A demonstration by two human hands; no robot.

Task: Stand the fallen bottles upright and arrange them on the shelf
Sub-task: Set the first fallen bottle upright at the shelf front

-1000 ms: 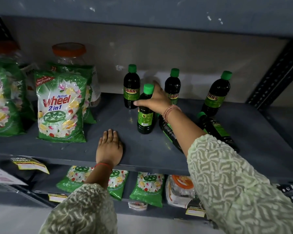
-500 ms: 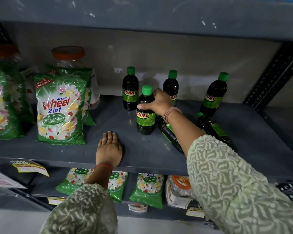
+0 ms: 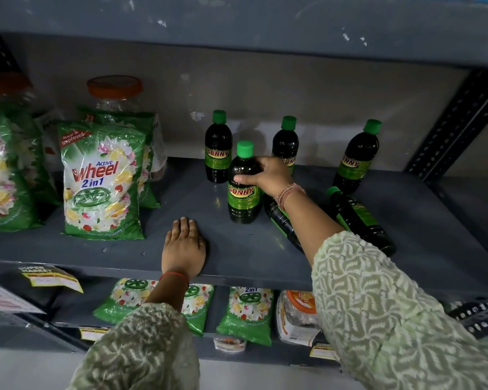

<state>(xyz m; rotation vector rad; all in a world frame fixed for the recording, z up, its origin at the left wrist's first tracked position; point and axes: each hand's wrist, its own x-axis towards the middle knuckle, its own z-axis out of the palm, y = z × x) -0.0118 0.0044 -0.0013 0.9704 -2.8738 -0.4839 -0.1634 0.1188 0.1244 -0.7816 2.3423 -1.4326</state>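
**Right hand grips an upright bottle near the middle of the grey shelf**

While the fingers (image 3: pixel 255 161) of the right hand (image 3: pixel 265 174) are curled around the shoulder of a dark plastic bottle with a green cap and a green "SUNNY" label (image 3: pixel 243 184), the thumb presses on its front side, so the hand is closed on this bottle. The bottle stands upright on the grey metal shelf (image 3: pixel 237 249), about in the middle between the front edge and the back edge. The right wrist carries thin thread bands, and the arm in a pale green patterned sleeve (image 3: pixel 378 305) reaches in from the front right corner.

The left hand (image 3: pixel 183 247) lies flat, palm down, at the front edge of the shelf, with the fingers straight and pressed together; it holds nothing.

Three more bottles of the same kind stand upright near the back edge: one (image 3: pixel 218 150) just behind and to the left of the held bottle, one (image 3: pixel 285 144) behind the right hand, and one (image 3: pixel 355 159) further toward the right back corner, which looks tilted. Two bottles lie on their side: one (image 3: pixel 282 220) partly hidden under the right forearm, and one (image 3: pixel 358 218) to the right of it, its cap pointing toward the back.

On the left part of the shelf stand green "Wheel" detergent packets (image 3: pixel 102 184), and behind them a clear jar with an orange lid (image 3: pixel 114 91).
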